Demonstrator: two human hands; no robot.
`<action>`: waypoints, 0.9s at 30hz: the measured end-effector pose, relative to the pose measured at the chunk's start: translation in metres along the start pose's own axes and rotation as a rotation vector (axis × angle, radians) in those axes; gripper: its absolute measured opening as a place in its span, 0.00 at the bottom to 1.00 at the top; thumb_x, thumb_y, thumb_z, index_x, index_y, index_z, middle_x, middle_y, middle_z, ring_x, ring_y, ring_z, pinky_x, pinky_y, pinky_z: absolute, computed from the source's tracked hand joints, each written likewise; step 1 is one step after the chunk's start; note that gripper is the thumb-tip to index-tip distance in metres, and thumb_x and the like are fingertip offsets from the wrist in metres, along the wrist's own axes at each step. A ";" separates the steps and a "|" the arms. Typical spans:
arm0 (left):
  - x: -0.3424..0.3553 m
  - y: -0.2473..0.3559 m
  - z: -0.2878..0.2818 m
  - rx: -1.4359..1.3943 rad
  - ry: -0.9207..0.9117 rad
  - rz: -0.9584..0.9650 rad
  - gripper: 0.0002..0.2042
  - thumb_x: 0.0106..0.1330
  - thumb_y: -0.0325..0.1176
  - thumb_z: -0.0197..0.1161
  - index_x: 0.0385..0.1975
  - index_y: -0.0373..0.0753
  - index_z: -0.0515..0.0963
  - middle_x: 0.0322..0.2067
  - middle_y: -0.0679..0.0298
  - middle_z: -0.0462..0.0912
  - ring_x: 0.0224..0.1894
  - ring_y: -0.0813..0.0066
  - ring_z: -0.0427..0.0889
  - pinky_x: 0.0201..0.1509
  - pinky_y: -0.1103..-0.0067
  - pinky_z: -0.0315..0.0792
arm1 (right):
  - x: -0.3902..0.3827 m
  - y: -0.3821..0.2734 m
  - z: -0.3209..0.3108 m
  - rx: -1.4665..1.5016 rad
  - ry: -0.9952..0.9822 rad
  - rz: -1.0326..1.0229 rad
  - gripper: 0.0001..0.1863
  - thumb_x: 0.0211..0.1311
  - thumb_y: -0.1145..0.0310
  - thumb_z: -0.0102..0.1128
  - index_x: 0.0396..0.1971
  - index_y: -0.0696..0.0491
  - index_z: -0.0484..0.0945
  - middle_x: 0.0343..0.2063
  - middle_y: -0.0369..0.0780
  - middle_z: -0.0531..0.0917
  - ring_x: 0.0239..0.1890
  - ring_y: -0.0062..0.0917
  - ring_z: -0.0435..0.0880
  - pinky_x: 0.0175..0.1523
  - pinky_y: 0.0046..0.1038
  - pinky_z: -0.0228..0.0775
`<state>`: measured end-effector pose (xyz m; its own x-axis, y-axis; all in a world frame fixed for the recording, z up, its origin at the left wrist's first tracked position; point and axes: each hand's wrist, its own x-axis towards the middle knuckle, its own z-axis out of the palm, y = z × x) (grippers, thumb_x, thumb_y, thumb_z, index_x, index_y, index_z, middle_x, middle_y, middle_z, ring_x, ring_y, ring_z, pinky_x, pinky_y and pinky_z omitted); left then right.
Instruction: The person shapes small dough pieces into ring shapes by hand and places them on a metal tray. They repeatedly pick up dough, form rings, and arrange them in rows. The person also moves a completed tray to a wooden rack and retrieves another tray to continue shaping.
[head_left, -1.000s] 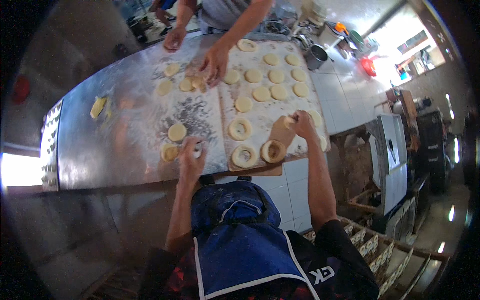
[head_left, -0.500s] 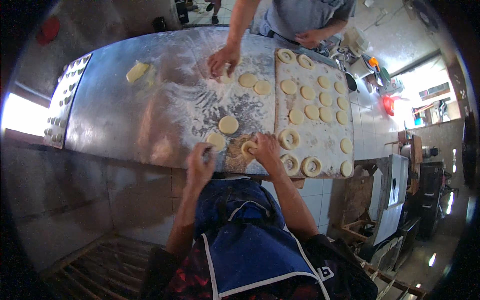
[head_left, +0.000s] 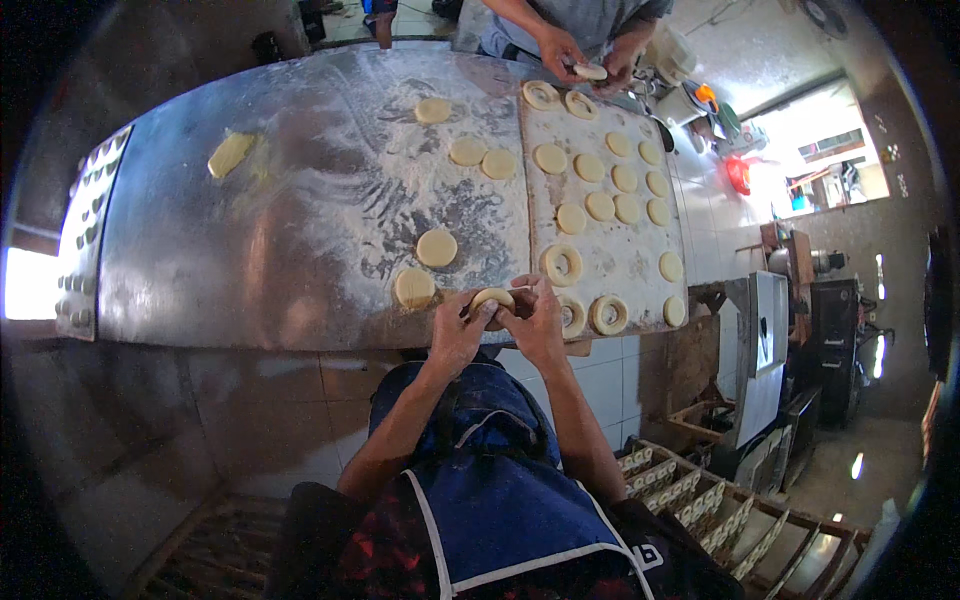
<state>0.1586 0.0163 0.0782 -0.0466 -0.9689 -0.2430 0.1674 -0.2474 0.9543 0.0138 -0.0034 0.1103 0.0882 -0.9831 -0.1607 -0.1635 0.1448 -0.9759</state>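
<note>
- from where i stand, the left hand (head_left: pixel 456 332) has its fingers closed on the ring (head_left: pixel 492 296), at its 9 o'clock side.
- the right hand (head_left: pixel 536 322) grips it too, at 3 o'clock, fingers curled.
- so the ring is in both hands, by the near edge of the table (head_left: pixel 200 260).
- from it, two rounds (head_left: pixel 415 288) lie at 9 and about 10:30.
- the board (head_left: pixel 628 262), at 2 o'clock, bears more dough.
- at 1 o'clock, a co-worker's hands (head_left: pixel 560 50) hold a pale disc (head_left: pixel 590 72).
</note>
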 end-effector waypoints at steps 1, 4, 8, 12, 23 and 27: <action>0.002 0.000 0.001 0.055 -0.014 0.022 0.11 0.68 0.32 0.61 0.43 0.30 0.78 0.37 0.60 0.81 0.37 0.77 0.81 0.40 0.79 0.79 | 0.001 -0.005 -0.002 -0.042 -0.013 0.022 0.25 0.50 0.84 0.63 0.47 0.56 0.63 0.35 0.42 0.80 0.37 0.24 0.82 0.39 0.25 0.76; 0.009 -0.002 0.002 -0.193 -0.101 0.012 0.13 0.68 0.30 0.60 0.50 0.32 0.74 0.40 0.59 0.81 0.40 0.75 0.81 0.42 0.79 0.79 | 0.002 -0.012 -0.015 -0.036 -0.132 0.078 0.25 0.51 0.84 0.62 0.49 0.56 0.63 0.36 0.42 0.80 0.38 0.24 0.82 0.40 0.25 0.76; 0.012 -0.006 0.005 -0.679 -0.282 -0.166 0.21 0.66 0.28 0.61 0.58 0.37 0.65 0.45 0.58 0.79 0.46 0.71 0.80 0.50 0.76 0.77 | 0.003 -0.008 -0.035 0.260 -0.317 0.133 0.21 0.58 0.75 0.59 0.50 0.56 0.65 0.36 0.41 0.80 0.37 0.23 0.81 0.42 0.25 0.74; 0.015 -0.005 0.025 -0.269 -0.303 0.215 0.16 0.63 0.22 0.52 0.51 0.37 0.64 0.42 0.61 0.76 0.47 0.72 0.78 0.47 0.72 0.77 | 0.020 0.010 -0.046 0.822 -0.088 0.357 0.16 0.66 0.60 0.49 0.45 0.57 0.71 0.35 0.43 0.81 0.33 0.23 0.82 0.37 0.24 0.77; 0.052 0.001 0.116 0.692 0.213 0.511 0.08 0.69 0.35 0.49 0.37 0.36 0.67 0.27 0.59 0.74 0.26 0.68 0.76 0.31 0.69 0.72 | 0.031 0.011 -0.090 -0.347 0.076 0.192 0.34 0.70 0.41 0.36 0.41 0.59 0.78 0.30 0.51 0.82 0.33 0.42 0.79 0.44 0.38 0.70; 0.069 -0.007 0.143 -0.361 0.175 -0.063 0.19 0.71 0.46 0.46 0.30 0.34 0.72 0.19 0.55 0.71 0.24 0.66 0.78 0.30 0.63 0.71 | 0.034 0.019 -0.105 0.009 0.377 0.047 0.35 0.70 0.41 0.38 0.29 0.62 0.78 0.20 0.45 0.77 0.26 0.29 0.73 0.38 0.34 0.66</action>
<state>0.0136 -0.0480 0.0796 0.0955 -0.9300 -0.3549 0.5064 -0.2616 0.8217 -0.0894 -0.0456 0.1018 -0.2871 -0.9474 -0.1413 -0.1500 0.1901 -0.9702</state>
